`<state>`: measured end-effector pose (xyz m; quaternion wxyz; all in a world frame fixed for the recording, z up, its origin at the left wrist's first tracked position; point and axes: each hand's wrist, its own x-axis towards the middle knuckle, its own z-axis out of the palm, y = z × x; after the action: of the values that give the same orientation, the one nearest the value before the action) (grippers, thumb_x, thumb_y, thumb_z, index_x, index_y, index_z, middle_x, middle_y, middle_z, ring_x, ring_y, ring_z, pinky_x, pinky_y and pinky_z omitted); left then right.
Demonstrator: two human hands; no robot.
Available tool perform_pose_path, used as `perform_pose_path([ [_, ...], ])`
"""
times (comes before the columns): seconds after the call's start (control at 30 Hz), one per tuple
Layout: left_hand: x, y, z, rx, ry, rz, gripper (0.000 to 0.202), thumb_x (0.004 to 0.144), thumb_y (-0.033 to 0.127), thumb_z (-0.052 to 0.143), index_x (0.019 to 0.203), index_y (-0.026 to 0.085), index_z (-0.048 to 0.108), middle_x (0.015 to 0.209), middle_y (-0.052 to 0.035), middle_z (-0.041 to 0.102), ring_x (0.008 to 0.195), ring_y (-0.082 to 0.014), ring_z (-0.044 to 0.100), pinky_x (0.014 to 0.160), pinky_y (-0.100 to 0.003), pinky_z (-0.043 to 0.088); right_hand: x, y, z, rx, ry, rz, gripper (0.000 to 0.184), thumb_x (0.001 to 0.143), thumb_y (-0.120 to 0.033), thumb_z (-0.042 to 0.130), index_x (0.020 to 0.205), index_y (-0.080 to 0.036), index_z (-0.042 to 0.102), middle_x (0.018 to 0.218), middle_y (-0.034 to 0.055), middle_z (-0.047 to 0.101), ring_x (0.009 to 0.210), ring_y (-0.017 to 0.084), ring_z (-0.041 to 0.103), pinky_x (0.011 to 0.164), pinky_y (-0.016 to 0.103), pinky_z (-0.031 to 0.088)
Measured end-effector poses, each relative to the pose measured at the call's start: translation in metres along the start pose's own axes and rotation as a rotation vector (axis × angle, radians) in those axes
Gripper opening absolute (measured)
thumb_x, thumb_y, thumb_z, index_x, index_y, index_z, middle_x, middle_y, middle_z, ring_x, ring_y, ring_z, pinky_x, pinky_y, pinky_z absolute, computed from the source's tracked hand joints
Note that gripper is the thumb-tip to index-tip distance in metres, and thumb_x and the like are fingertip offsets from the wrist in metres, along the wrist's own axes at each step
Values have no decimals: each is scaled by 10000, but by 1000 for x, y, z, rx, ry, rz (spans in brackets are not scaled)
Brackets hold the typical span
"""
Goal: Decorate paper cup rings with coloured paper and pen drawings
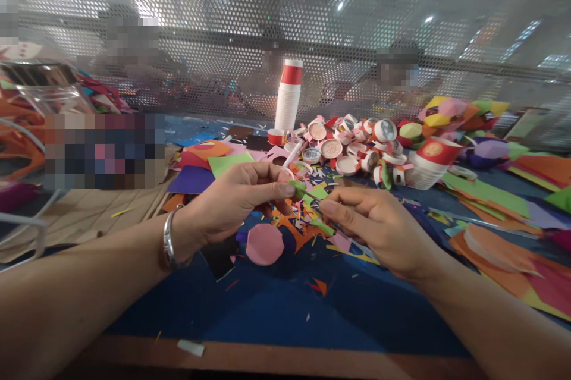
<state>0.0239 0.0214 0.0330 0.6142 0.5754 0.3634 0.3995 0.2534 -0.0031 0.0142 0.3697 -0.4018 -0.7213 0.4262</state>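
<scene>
Between the thumb and fingers of my left hand (254,190), closed in a pinch, is a small piece of green paper (298,190). A narrow white paper strip (293,155) sticks up just behind those fingertips. My right hand (375,222) is closed around small scissors (312,195); their thin blade reaches the green paper, while the handles are mostly hidden by my fingers. Below my hands lies a pink paper disc (264,244) on the blue tabletop (267,308). Colourful paper scraps (307,219) are scattered under and between both hands.
Behind my hands are a tall stack of paper cups (288,97) and a heap of cut cup pieces (332,148). More stacked cups (432,163) lean at right, near coloured paper sheets (499,201). A lidded clear jar (49,91) and cardboard (102,207) are at left.
</scene>
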Motion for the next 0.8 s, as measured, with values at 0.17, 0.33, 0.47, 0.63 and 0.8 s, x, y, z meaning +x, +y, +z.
perform_pose_path([
  [0.17,0,3,-1,-28,-25,-49,139,784,165,801,756,145,666,665,23,686,607,-82,649,604,-199,461,-2,-1,0,1,-2,13,461,968,-534,625,666,-201,521,587,-70,343,508,83,270,463,276,195],
  [0.33,1,5,-4,-43,-46,-82,127,781,132,790,749,137,668,664,13,708,589,-72,655,580,-176,453,-3,-2,2,-8,-7,32,488,958,-568,621,660,-199,506,577,-69,345,513,82,276,470,272,199],
  [0.47,1,5,-6,-31,-76,-95,120,790,155,783,763,142,667,681,4,707,627,-93,675,602,-186,484,-3,-5,1,-26,-5,47,523,924,-636,629,655,-203,514,567,-64,346,502,86,294,464,273,202],
  [0.63,1,6,-8,23,-82,-92,121,782,182,797,758,144,684,711,16,664,653,-84,630,603,-189,474,-1,-6,0,-72,-9,53,535,913,-669,618,655,-207,537,569,-51,367,502,97,328,457,267,235],
  [0.8,1,6,-8,64,-88,-54,145,797,179,794,738,148,666,685,33,634,616,-66,587,577,-179,442,-1,-1,-1,-36,-30,55,507,943,-617,613,657,-208,524,567,-55,378,492,90,346,456,262,243],
])
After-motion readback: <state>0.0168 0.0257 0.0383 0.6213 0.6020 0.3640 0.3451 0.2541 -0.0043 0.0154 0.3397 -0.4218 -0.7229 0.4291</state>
